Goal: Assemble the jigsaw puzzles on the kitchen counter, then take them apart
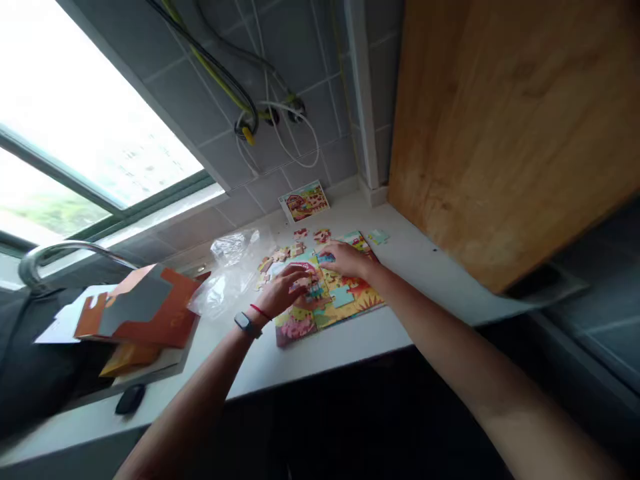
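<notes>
A colourful jigsaw puzzle [345,295], partly assembled, lies on the white counter in front of me. My left hand [284,291], wearing a watch and a red string at the wrist, rests over its left part with thumb and fingers apart. Curled over the upper middle is my right hand [346,259], its fingertips closed on a small bluish puzzle piece [327,258]. A pale teal puzzle piece [343,296] lies on the picture below that hand. Loose puzzle pieces [281,254] are gathered behind the left hand, and more lie along the far edge.
A small picture card [305,202] leans against the tiled wall. Clear plastic bags [225,283] lie left of the puzzle, near an orange-and-grey box [143,303]. A teal piece [379,237] sits at the right. A wooden panel [500,127] overhangs the right side.
</notes>
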Available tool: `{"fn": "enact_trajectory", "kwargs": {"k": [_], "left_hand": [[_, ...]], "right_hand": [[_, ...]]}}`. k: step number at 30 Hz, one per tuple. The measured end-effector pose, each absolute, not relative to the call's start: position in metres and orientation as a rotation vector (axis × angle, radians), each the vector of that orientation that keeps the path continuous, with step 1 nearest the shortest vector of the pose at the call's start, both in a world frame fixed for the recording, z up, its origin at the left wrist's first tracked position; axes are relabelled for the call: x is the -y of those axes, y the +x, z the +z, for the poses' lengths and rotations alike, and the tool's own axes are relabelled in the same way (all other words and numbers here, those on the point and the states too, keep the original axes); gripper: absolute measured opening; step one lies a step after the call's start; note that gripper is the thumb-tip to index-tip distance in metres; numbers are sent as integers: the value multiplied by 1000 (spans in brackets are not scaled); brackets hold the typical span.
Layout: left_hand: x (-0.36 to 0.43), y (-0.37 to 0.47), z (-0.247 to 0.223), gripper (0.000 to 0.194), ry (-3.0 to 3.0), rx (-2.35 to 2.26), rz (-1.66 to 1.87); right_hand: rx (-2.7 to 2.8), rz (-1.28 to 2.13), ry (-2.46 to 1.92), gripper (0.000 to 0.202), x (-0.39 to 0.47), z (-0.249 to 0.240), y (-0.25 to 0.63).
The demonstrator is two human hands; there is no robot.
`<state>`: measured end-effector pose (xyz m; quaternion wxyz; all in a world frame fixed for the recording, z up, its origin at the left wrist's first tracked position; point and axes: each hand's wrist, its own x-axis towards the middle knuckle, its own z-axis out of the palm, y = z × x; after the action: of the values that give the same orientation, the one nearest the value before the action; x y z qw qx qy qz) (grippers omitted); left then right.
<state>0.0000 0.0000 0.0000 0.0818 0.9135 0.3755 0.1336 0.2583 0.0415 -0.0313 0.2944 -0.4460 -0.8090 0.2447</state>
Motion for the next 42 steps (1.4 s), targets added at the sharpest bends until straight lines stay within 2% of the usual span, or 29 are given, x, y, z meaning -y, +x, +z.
{"fn": "enact_trajectory", "kwargs": {"k": [12,20,27,32,42], "left_hand": [[0,1,8,26,2564,-1205,560],[-5,2,12,50,1843,-1290,712],[-2,10,21,59,1407,-1291,807],[6,19,24,58,1399,-1291,819],[10,25,25,57,1540,-1237,824]], "right_hand": [[2091,662,-1205,22,-43,-35,257],[2040,677,-1171,17,-43,-37,255],[1794,1060,-921,20,-43,-36,248],[1681,1311,-712,32,-42,-34,248],[1430,1498,-752,33,-35,-17,258]]}}
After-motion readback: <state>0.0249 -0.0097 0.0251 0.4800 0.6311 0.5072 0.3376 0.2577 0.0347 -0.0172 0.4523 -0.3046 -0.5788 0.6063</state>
